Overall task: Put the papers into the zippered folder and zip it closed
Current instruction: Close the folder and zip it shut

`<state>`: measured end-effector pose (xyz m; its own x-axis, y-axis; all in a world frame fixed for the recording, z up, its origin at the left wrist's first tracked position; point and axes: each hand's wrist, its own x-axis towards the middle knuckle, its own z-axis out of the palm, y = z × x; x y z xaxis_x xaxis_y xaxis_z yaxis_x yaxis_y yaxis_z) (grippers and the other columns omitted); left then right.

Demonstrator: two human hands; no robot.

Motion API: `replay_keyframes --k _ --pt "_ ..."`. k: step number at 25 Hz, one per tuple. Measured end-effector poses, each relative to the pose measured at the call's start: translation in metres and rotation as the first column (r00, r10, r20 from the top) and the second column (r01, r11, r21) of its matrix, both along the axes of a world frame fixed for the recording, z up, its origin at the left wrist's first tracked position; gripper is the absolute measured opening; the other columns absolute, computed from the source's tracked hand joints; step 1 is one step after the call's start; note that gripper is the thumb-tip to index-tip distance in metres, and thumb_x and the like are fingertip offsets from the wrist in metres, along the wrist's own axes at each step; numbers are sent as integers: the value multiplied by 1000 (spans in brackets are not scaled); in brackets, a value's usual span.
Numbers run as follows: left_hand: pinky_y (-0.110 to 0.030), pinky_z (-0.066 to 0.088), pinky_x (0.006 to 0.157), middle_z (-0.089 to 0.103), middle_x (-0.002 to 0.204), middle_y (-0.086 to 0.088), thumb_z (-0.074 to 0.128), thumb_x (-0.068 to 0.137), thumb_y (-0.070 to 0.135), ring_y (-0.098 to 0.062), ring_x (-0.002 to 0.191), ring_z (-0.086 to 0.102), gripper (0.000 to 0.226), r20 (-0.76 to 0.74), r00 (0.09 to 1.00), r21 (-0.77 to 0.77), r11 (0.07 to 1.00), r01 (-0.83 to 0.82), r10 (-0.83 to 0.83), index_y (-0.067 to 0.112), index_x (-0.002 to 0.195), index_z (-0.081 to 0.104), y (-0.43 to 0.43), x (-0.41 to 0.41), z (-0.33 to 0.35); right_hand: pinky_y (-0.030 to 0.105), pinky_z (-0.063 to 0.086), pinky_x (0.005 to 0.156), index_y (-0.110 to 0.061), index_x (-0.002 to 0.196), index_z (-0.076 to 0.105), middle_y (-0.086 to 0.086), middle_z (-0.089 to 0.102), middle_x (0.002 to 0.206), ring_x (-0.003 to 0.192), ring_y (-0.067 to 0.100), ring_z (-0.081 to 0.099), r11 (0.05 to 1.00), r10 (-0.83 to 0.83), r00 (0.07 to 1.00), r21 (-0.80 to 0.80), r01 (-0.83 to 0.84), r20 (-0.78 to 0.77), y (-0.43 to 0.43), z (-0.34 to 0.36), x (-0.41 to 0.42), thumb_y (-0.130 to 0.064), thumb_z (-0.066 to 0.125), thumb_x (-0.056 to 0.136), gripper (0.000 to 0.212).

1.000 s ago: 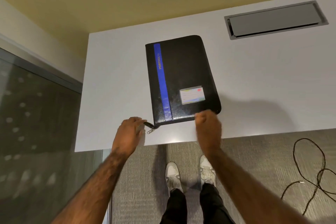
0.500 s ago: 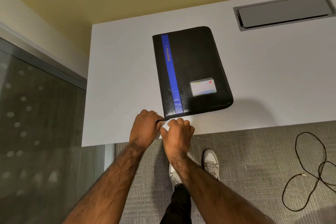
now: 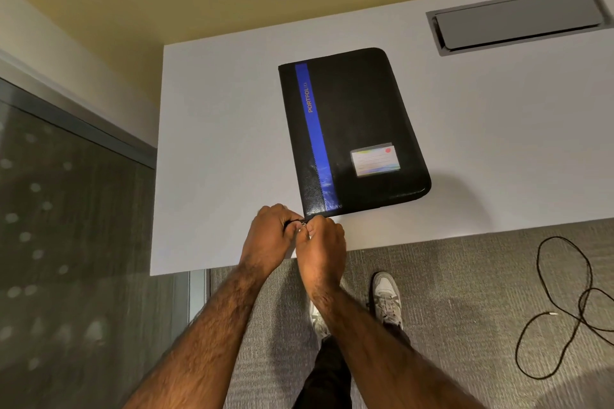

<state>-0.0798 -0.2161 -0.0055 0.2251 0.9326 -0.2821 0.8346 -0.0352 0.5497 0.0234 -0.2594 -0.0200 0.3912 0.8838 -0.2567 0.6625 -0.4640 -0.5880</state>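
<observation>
- Zippered folder (image 3: 354, 129) lying flat and shut on the white table (image 3: 498, 149), a little above and right of frame centre, black with a blue stripe (image 3: 315, 136) down its left side and a label card (image 3: 375, 159) near its lower right.
- No loose papers to be seen anywhere on the table; judged from that and the shut cover, most likely inside the folder already, though not confirmable through the cover.
- Left hand (image 3: 270, 236) and right hand (image 3: 320, 244) meeting at the folder's lower-left corner, just below centre of frame, knuckles touching or nearly so.
- Left hand curled shut around something dark at that corner, probably the zipper tail or the corner itself; exact object hidden by the fingers.
- Right hand fingertips pinched together on a small metal piece (image 3: 303, 225), by its place and glint the zipper pull.
- Impossible to tell how much of the zipper track is closed: the bottom and right edges look flush, but the teeth are too small to read.
- Judged stage: the zipping step, either beginning or finishing at the corner; loading apparently done.
- Left to do, as far as can be judged: run or seat the pull fully, then let go.
- Elsewhere: a grey cable hatch (image 3: 518, 18) at upper right of the table, a black cord (image 3: 564, 305) looped on the carpet at lower right.
</observation>
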Motion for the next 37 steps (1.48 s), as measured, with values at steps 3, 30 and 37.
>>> replay_keyframes --k 3,30,37 --pt "-34 46 87 72 91 10 64 91 16 -18 91 61 19 -18 1000 20 1000 13 -12 28 93 78 2 -1 0 34 45 60 -15 89 57 4 65 85 77 26 62 998 -47 995 -41 44 -85 3 0 -2 -28 57 94 14" --pt "-29 31 68 64 79 9 69 88 26 -17 72 60 5 -278 944 177 957 230 -176 26 83 68 6 -5 4 34 55 64 -10 92 61 7 60 92 83 20 55 958 -285 942 78 275 176 11 -8 132 -27 61 93 17" --pt "-29 35 64 52 79 16 61 88 22 -10 70 50 10 -155 973 83 979 185 -170 29 83 57 -2 9 3 32 57 65 -15 91 59 1 64 81 73 20 65 917 -395 914 19 398 -98 12 -7 126 -23 58 96 10"
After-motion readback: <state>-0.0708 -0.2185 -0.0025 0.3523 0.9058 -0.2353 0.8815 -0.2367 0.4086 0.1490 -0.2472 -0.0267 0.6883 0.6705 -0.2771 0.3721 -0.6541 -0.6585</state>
